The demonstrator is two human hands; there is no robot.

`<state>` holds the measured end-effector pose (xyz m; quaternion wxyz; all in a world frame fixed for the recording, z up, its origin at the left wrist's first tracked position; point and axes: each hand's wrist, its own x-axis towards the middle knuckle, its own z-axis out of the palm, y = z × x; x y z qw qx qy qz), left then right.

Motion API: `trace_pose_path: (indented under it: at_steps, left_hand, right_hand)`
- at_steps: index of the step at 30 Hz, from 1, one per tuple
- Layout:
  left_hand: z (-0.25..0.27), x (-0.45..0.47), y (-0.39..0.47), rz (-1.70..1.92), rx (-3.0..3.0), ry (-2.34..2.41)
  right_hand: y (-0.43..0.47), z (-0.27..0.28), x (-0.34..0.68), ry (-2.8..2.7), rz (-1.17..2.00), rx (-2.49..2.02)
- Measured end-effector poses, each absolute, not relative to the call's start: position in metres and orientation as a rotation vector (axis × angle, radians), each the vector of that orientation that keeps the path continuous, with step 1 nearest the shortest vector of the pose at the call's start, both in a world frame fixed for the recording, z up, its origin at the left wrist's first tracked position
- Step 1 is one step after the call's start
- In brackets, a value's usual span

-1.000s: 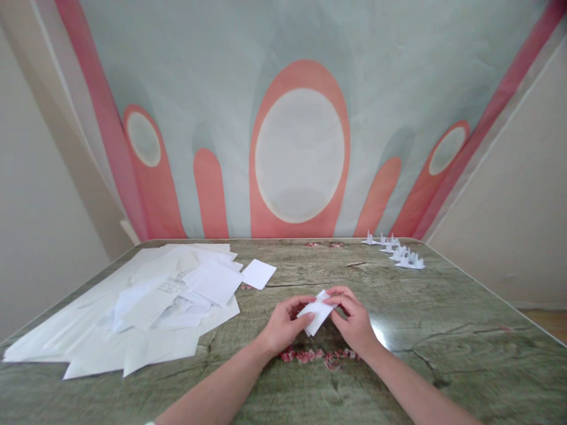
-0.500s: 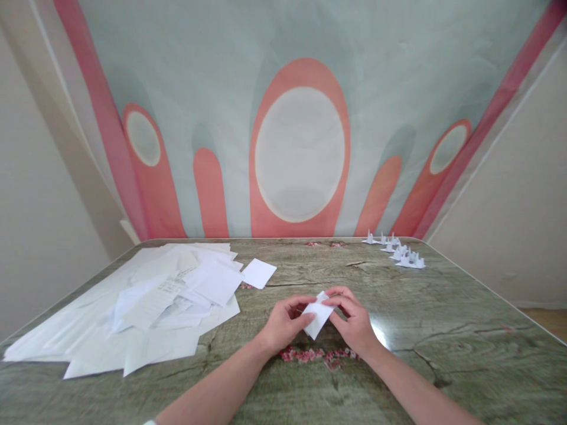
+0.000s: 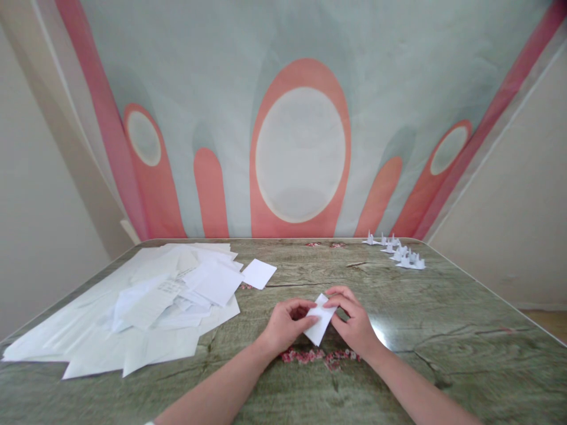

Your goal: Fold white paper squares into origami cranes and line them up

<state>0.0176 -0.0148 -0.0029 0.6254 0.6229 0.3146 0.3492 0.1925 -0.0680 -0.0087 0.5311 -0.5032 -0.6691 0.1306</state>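
White folded paper point(image 3: 318, 332), head view: held well short of the worktop's point(image 3: 447, 301) far edge, between its side edges. Left hand point(image 3: 284, 323) pinches its left side, thumb on top; right hand point(image 3: 354, 321) closes fingertips on its upper right. Judgement: steady the left pinch, match corners first, then press the crease firmly from 1 end.

Two hands point(image 3: 283, 323) point(image 3: 355, 321), one folded paper point(image 3: 322, 323)

Folded paper point(image 3: 319, 332): plain white. Origami cranes point(image 3: 410, 263): white. Paper sheets point(image 3: 177, 319): white to off-white; one carries rows of dark lettering. Tabletop point(image 3: 310, 273): grey-green woodgrain, printed with pink-red blossoms. Backdrop point(image 3: 230, 71): pale grey-green, coral arches, greyish-white ovals, crimson-pink borders.
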Motion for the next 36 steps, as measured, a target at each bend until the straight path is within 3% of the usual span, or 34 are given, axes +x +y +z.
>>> trace_pose_path:
  at_steps: [27, 36]
  left_hand:
    - [-0.001, 0.015, -0.014, 0.820, 1.549, 0.797]
    - [-0.008, 0.014, -0.011, 0.674, 1.476, 0.722]
  right_hand:
    - [-0.070, 0.000, 0.190, -1.619, 0.487, -1.145]
    - [-0.069, 0.000, 0.190, -1.627, 0.481, -1.130]
